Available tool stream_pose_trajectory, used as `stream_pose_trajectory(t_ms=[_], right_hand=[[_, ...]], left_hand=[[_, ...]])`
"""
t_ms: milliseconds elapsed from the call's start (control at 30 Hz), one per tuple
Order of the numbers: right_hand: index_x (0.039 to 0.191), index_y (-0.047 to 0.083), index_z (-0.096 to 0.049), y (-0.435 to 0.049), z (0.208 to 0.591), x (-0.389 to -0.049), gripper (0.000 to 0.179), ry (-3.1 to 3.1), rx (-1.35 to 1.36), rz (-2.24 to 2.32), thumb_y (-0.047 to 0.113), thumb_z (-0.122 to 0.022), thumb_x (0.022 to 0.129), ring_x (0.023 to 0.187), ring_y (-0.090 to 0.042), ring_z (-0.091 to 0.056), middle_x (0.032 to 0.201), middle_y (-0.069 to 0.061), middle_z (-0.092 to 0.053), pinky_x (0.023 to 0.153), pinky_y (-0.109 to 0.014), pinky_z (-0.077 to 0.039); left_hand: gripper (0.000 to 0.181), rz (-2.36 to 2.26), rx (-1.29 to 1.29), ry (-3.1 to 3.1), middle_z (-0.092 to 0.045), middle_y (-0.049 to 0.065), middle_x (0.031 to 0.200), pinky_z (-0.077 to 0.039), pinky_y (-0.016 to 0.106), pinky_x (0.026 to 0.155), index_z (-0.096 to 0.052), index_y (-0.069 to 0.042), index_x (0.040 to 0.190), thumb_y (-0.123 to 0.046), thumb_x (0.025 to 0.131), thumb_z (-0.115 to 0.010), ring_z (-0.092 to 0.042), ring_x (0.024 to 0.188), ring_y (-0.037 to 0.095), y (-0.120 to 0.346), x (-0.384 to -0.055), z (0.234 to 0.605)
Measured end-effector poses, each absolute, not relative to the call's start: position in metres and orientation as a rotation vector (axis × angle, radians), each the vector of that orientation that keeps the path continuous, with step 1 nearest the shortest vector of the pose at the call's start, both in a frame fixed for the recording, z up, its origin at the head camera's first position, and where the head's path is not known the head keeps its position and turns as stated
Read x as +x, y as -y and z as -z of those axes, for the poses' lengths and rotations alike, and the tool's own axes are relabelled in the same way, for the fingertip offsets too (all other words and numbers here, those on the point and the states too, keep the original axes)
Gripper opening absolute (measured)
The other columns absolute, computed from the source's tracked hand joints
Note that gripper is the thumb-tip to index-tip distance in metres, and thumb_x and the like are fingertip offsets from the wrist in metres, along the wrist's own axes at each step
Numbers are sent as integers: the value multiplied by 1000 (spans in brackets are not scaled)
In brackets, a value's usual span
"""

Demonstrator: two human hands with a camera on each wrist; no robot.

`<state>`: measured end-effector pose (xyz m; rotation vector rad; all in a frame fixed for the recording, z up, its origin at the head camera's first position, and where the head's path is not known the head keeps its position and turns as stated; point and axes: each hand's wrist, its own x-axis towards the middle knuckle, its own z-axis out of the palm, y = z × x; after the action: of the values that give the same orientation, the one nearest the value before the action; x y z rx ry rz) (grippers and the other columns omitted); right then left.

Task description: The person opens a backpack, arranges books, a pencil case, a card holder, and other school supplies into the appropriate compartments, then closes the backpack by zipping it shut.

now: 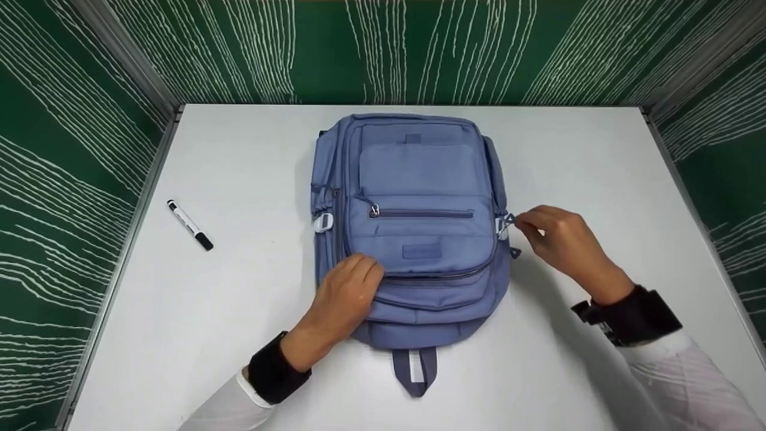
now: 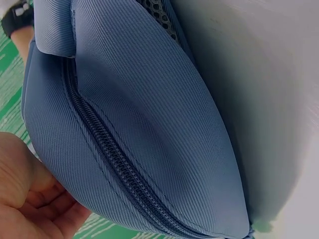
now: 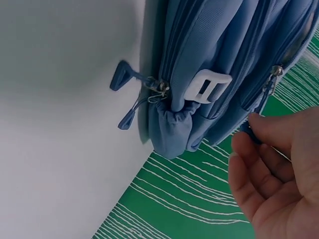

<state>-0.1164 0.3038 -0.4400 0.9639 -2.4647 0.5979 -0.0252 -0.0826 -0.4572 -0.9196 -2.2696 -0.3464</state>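
A blue backpack [image 1: 425, 170] lies on its back with its top loop [image 1: 426, 371] toward me. My left hand [image 1: 349, 287] grips its front at the lower left with bent fingers; in the left wrist view that hand [image 2: 37, 199] is at the fabric's edge, beside a long zipper [image 2: 117, 159]. Between thumb and forefinger, my right hand [image 1: 556, 236] pinches a zipper pull [image 3: 249, 130] at the bag's right side. Two other triangular pulls [image 3: 121, 74] hang loose there, near a white buckle [image 3: 207, 85]. A short pocket zipper [image 1: 425, 213] crosses the bag's front.
A white marker with a black cap [image 1: 190, 225] lies left of the bag on the white table [image 1: 251, 155]. Green panels with white wavy lines [image 1: 383, 54] stand at the back and both sides. Black bands [image 1: 637, 317] wrap both wrists.
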Motion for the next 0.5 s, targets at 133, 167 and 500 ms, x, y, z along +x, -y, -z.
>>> stream_pose_trajectory(t_ms=[133,167,500], right_hand=[[93,-6,-77,-302,441,-136,17,2494,941,-592,-19,-77,83,78,-33,-73,88,-18,-76,65,-44,-58],[93,-7,-77,-301,441,-141,16,2502,921,-600,-19,-76,84,79,-34,-73,88,-19,-75,66,-45,-58],[97,-6,-78,-297,449,-159,11,2526,731,-646,-11,-78,88,86,-40,-73,96,-21,-77,69,-52,-57]], left_hand=[[17,340,-913,2272,-63,10,89,-57,34,75,-64,0,93,14,89,-57,-63,85,25,82,-25,458],[17,339,-910,2271,-62,10,89,-57,34,75,-64,0,93,15,89,-56,-63,85,25,82,-25,458],[31,409,-916,2274,-65,10,91,-59,33,75,-67,0,95,21,73,-58,-65,86,25,84,-26,458]])
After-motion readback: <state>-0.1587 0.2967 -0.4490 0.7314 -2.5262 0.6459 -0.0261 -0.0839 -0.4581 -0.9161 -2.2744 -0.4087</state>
